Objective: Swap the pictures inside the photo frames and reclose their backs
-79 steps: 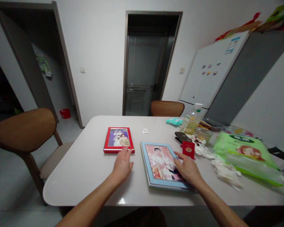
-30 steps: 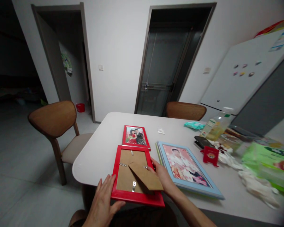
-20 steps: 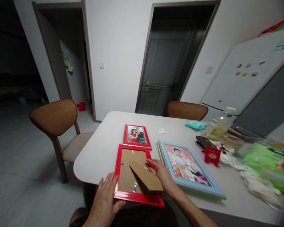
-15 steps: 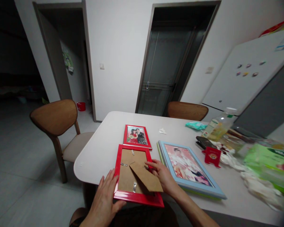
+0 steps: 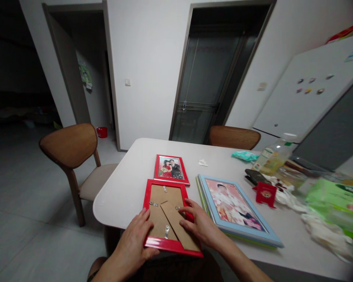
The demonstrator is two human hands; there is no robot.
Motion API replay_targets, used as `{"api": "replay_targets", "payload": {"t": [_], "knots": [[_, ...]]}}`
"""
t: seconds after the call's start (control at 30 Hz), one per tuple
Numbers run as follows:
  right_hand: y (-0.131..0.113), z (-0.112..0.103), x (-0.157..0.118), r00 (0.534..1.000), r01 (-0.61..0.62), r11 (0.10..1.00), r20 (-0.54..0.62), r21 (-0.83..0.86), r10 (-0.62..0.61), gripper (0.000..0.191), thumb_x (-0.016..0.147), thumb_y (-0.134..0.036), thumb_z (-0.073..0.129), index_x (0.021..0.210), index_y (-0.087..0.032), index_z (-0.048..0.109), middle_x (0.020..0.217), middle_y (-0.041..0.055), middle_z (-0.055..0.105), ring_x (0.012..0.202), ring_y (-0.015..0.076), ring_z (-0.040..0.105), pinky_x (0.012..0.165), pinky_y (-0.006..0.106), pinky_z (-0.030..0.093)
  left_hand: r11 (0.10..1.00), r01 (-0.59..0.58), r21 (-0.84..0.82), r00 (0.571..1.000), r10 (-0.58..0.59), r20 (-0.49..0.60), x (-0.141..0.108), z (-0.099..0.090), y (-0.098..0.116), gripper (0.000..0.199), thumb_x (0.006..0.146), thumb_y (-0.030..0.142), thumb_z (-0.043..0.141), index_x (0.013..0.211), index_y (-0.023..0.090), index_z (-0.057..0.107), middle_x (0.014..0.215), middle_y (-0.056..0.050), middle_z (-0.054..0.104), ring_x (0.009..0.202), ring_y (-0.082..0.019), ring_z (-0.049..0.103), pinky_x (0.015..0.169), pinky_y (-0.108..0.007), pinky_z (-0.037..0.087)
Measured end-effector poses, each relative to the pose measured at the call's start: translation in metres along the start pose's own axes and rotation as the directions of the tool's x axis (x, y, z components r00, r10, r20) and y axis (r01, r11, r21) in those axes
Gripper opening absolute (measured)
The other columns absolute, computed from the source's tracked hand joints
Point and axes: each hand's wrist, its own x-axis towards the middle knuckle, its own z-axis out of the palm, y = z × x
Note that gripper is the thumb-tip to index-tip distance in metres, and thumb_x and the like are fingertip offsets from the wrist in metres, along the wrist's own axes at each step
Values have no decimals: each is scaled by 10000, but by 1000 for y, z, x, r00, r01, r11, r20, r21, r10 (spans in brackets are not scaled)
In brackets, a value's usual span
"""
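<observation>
A red picture frame (image 5: 191,246) lies back side up at the table's near edge, its brown backing board (image 5: 159,196) showing with small metal clips. The brown stand flap (image 5: 179,227) lies slanted and nearly flat against the board. My left hand (image 5: 135,237) holds the frame's left side near the lower corner, thumb at the bottom edge. My right hand (image 5: 198,221) rests on the right side, fingers bent over the rim and the flap beside a clip. Just beyond is another red frame (image 5: 186,183) with a photo of two people.
Blue-framed picture (image 5: 273,238) on a stack at the right. Farther right are a bottle (image 5: 273,156), a black object (image 5: 254,177), a small red item (image 5: 265,194), crumpled tissues and a green package (image 5: 335,203). Wooden chairs stand at the left (image 5: 70,147) and behind the table (image 5: 235,137).
The stand flap has gone down from a raised position to nearly flat. My right fingers have moved over it, and my left hand has shifted slightly inward over the frame.
</observation>
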Motion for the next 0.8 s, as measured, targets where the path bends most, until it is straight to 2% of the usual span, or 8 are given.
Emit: {"api": "replay_targets", "payload": {"t": [0.1, 0.27, 0.4, 0.5, 0.6, 0.63, 0.7, 0.8], "knots": [[3, -1, 10, 997, 34, 994, -63, -101, -40, 336, 693, -234, 494, 999, -133, 588, 1173, 142, 450, 1079, 224, 418, 928, 337, 292, 1000, 21, -13, 998, -20, 62, 3, -5, 5, 420, 542, 341, 702, 895, 171, 548, 1274, -156, 386, 1202, -277, 292, 979, -461, 248], [6, 1, 31, 991, 85, 969, -80, -233, -106, 208, 683, -151, 468, 787, -134, 647, 972, 111, 534, 885, 176, 504, 796, 265, 367, 998, 3, -59, 990, 6, 142, 10, -10, 8, 332, 518, 283, 730, 775, 177, 548, 1261, -135, 410, 1219, -255, 262, 978, -427, 257], [9, 5, 40, 987, 72, 954, -117, -291, -110, 221, 722, -172, 437, 755, -146, 654, 851, 86, 541, 790, 154, 508, 716, 239, 375, 996, -4, -87, 988, 17, 157, 13, -10, 5, 338, 509, 277, 737, 760, 168, 539, 1239, -135, 436, 1215, -258, 271, 972, -420, 271], [10, 6, 39, 987, 66, 949, -121, -309, -109, 226, 741, -201, 436, 793, -160, 652, 857, 81, 544, 806, 158, 501, 729, 246, 370, 994, -3, -112, 989, 19, 146, 13, -10, 4, 336, 506, 284, 738, 746, 173, 531, 1228, -125, 448, 1214, -255, 273, 966, -414, 280], [3, 6, 31, 976, 96, 947, -159, -306, -150, 237, 739, -231, 458, 880, -166, 637, 977, 105, 536, 920, 199, 467, 810, 303, 345, 992, 9, -124, 990, 8, 139, 12, -11, 5, 324, 502, 269, 741, 729, 175, 529, 1226, -129, 450, 1207, -256, 289, 955, -406, 295], [-1, 6, 26, 973, 141, 949, -138, -282, -185, 240, 733, -235, 470, 900, -176, 632, 1031, 105, 521, 961, 208, 449, 833, 318, 335, 992, 15, -126, 990, 3, 138, 12, -10, 5, 319, 503, 263, 741, 726, 176, 529, 1228, -132, 448, 1204, -257, 294, 952, -404, 299], [-11, 7, 16, 960, 272, 944, -6, -185, -278, 229, 711, -226, 503, 898, -208, 635, 1086, 83, 499, 1000, 203, 434, 856, 320, 328, 990, 20, -137, 991, -1, 136, 11, -10, 6, 300, 520, 262, 731, 727, 179, 531, 1228, -135, 448, 1202, -255, 298, 951, -408, 297], [-25, 11, 4, 888, 427, 903, 207, -41, -411, 201, 683, -194, 540, 841, -244, 654, 1048, 49, 522, 980, 179, 451, 864, 310, 325, 986, 13, -164, 991, 10, 134, 11, -9, 5, 272, 553, 276, 709, 737, 180, 533, 1227, -132, 450, 1215, -246, 276, 960, -410, 280]]}}
